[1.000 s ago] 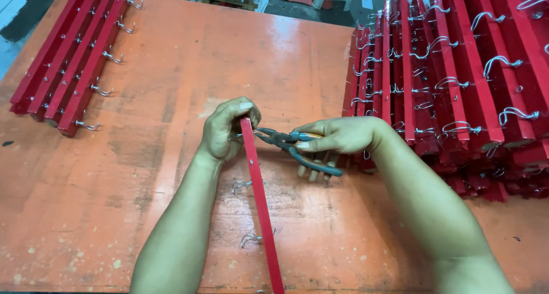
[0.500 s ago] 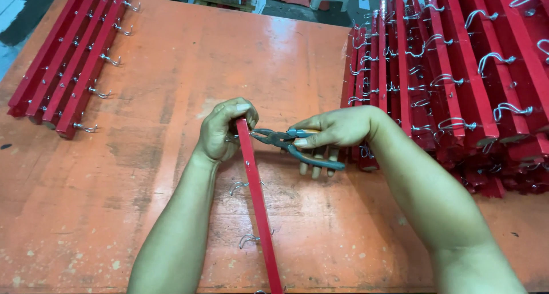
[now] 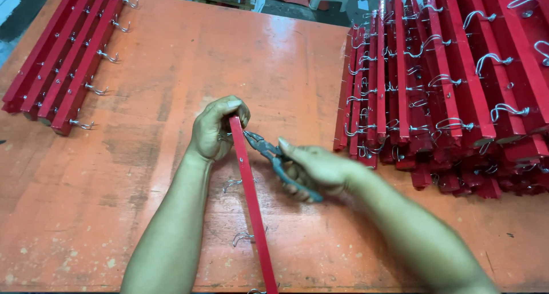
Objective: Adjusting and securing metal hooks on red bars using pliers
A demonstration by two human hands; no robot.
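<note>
A long red wooden slat [image 3: 250,197] with metal wire hooks [image 3: 231,184] along its left side lies lengthwise on the orange table [image 3: 171,71], running toward me. My left hand [image 3: 216,128] grips the slat's far end. My right hand [image 3: 317,171] holds pliers [image 3: 273,155] with blue-grey handles. The pliers' jaws point left and touch the slat just below my left hand. The right hand is slightly blurred.
A small row of red slats with hooks [image 3: 63,60] lies at the far left. A large stack of hooked red slats [image 3: 452,82] fills the right side. Boxes and a white stool leg show beyond the table's far edge.
My right hand has dropped and rotated toward me, so the pliers' handles now angle down to the right. The left hand and slat stay put.
</note>
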